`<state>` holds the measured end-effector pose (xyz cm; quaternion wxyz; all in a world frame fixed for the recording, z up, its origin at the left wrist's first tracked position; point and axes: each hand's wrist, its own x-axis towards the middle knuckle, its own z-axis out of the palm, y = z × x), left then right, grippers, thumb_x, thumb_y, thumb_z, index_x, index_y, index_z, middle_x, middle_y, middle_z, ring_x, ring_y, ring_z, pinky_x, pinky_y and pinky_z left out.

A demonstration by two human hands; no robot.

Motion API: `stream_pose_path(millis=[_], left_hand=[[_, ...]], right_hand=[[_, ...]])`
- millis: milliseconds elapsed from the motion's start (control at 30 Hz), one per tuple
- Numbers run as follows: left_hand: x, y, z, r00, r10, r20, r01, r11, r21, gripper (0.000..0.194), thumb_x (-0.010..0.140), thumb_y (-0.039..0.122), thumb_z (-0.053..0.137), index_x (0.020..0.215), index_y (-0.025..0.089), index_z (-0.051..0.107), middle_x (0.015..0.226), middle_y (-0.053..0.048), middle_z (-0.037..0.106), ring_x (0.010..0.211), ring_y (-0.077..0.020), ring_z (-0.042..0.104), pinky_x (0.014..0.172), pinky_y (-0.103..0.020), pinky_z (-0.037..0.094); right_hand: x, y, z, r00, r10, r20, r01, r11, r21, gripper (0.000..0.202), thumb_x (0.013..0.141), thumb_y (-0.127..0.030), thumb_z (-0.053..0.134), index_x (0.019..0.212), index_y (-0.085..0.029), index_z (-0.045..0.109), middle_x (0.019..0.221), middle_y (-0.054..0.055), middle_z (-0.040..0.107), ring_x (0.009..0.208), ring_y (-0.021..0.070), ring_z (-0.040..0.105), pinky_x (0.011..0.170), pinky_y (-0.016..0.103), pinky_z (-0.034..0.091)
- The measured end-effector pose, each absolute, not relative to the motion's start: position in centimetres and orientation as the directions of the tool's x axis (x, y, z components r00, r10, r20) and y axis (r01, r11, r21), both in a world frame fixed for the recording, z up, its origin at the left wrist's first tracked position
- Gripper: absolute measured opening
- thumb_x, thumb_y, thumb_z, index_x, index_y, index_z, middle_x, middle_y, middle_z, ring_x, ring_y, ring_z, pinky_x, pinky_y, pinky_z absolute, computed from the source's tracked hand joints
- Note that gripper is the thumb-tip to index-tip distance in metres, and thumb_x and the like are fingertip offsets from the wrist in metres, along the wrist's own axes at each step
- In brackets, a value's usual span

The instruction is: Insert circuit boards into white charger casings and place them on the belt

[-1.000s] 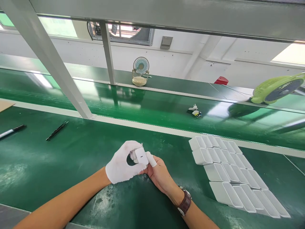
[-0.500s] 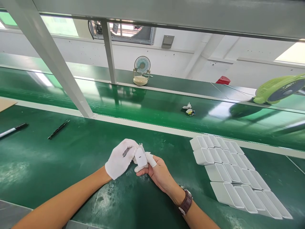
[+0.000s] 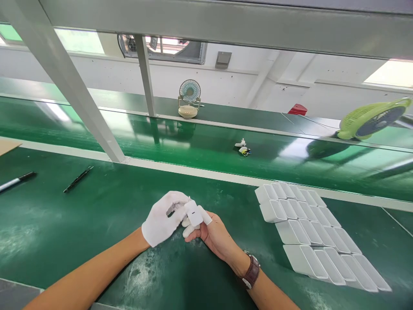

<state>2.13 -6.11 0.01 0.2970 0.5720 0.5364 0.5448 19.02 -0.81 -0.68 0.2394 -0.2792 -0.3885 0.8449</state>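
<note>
A small white charger-like block (image 3: 195, 214) with a dark slot in its face is held between both hands above the green work surface. My left hand (image 3: 164, 218), in a white glove, pinches its left side with thumb and fingers. From the right, my right hand (image 3: 214, 232) grips it, with white covers on the fingertips and a brown-strapped watch at the wrist. Most of the metal prongs at the block's top are hidden now.
Rows of white open casings (image 3: 309, 234) stand on the right. A black tweezer-like tool (image 3: 78, 179) and a pen (image 3: 16, 181) lie left. Small parts (image 3: 244, 150) rest on the green belt (image 3: 206, 144). Beyond are a beige fan (image 3: 189, 98) and a green fan (image 3: 371, 120).
The block has tilted in my fingers, so its prongs show less and its slotted face looks shorter. The small parts on the belt have shifted left. The view has moved slightly.
</note>
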Motion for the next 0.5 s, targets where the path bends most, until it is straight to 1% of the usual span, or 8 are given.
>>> stream_pose_path(millis=[100,167,233,300,400,500], left_hand=[[2.6,-6.7,0.3,-0.105,0.951,0.290,0.320,-0.244,0.916,0.023,0.083,0.024,0.068,0.104,0.022,0.061,0.117,-0.007,0.069,0.060,-0.0094,0.061,0.061,-0.027,0.057],[2.9,-7.2,0.5,-0.100,0.948,0.303,0.394,-0.242,0.887,0.022,0.079,0.024,0.071,0.098,0.022,0.060,0.110,-0.005,0.071,0.050,-0.0067,0.054,0.052,-0.025,0.052],[3.1,-7.6,0.8,-0.079,0.928,0.363,0.491,-0.281,0.825,0.024,0.076,0.026,0.074,0.094,0.023,0.059,0.098,-0.002,0.072,0.046,-0.0064,0.050,0.045,-0.023,0.047],[3.3,-7.8,1.0,-0.024,0.879,0.475,0.594,-0.370,0.714,0.028,0.074,0.028,0.076,0.095,0.024,0.058,0.083,0.001,0.070,0.047,-0.0084,0.053,0.045,-0.023,0.046],[3.5,-7.8,1.1,0.044,0.783,0.621,0.705,-0.464,0.536,0.026,0.074,0.028,0.075,0.091,0.025,0.054,0.064,0.005,0.060,0.053,-0.0123,0.060,0.047,-0.023,0.046],[3.8,-7.8,1.1,0.058,0.766,0.640,0.754,-0.454,0.475,0.024,0.073,0.028,0.073,0.082,0.026,0.051,0.057,0.006,0.053,0.051,-0.0128,0.061,0.042,-0.022,0.042]], right_hand=[[19.1,-0.8,-0.8,-0.738,0.605,-0.298,-0.167,-0.592,-0.789,0.059,0.087,-0.069,0.059,0.091,-0.011,0.070,0.069,0.006,0.069,0.052,0.0166,0.064,0.053,0.031,0.056],[19.2,-0.8,-1.0,-0.740,0.588,-0.327,-0.127,-0.599,-0.790,0.061,0.085,-0.073,0.057,0.085,-0.014,0.068,0.056,0.001,0.063,0.044,0.0151,0.059,0.045,0.028,0.052],[19.2,-0.7,-1.1,-0.738,0.573,-0.358,-0.078,-0.598,-0.797,0.065,0.083,-0.079,0.053,0.079,-0.015,0.065,0.048,-0.001,0.058,0.037,0.0139,0.055,0.036,0.024,0.044],[19.2,-0.7,-1.1,-0.725,0.577,-0.376,-0.047,-0.586,-0.809,0.068,0.082,-0.083,0.050,0.072,-0.016,0.062,0.045,-0.002,0.057,0.033,0.0126,0.051,0.031,0.022,0.037],[19.4,-0.8,-0.7,-0.711,0.594,-0.376,-0.041,-0.569,-0.821,0.068,0.081,-0.083,0.050,0.065,-0.017,0.059,0.047,-0.001,0.058,0.032,0.0108,0.049,0.029,0.021,0.035],[19.5,-0.9,-0.5,-0.722,0.590,-0.361,-0.032,-0.549,-0.835,0.070,0.084,-0.082,0.047,0.063,-0.017,0.059,0.046,-0.001,0.058,0.029,0.0096,0.047,0.028,0.020,0.033]])
